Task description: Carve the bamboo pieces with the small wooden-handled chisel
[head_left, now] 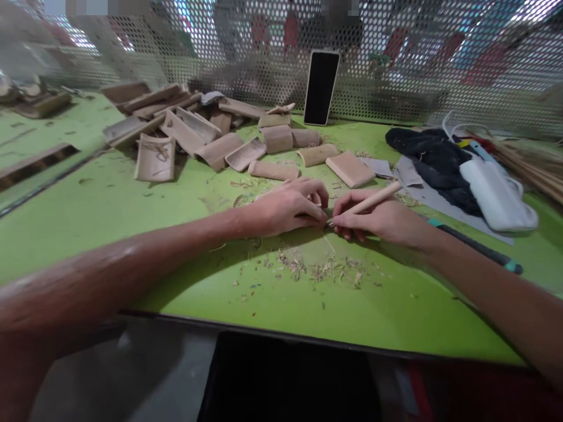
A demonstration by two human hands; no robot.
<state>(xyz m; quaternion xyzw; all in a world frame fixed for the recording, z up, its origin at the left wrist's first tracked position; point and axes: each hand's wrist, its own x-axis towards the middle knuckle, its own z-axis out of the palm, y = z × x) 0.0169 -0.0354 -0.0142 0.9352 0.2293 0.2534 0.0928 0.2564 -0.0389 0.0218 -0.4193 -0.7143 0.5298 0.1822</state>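
My right hand (387,221) grips a carving tool with a pale, round wooden handle (372,197), held like a pen. The handle slants up to the right, and its small metal tip points left toward my other hand. Just left of it, my left hand (288,206) is closed, fingers bent down over the table; whatever lies under them is mostly hidden. The fingertips of both hands almost meet at the tool's tip. Thin curled shavings (323,268) are scattered on the green table (281,308) in front of my hands.
Behind my hands lie many curved bamboo pieces (220,150), heaped toward the left. A phone (322,88) leans against the perforated metal screen (264,70). At right are a dark cloth (444,167), a white power strip (497,193) and a dark-handled tool (479,246).
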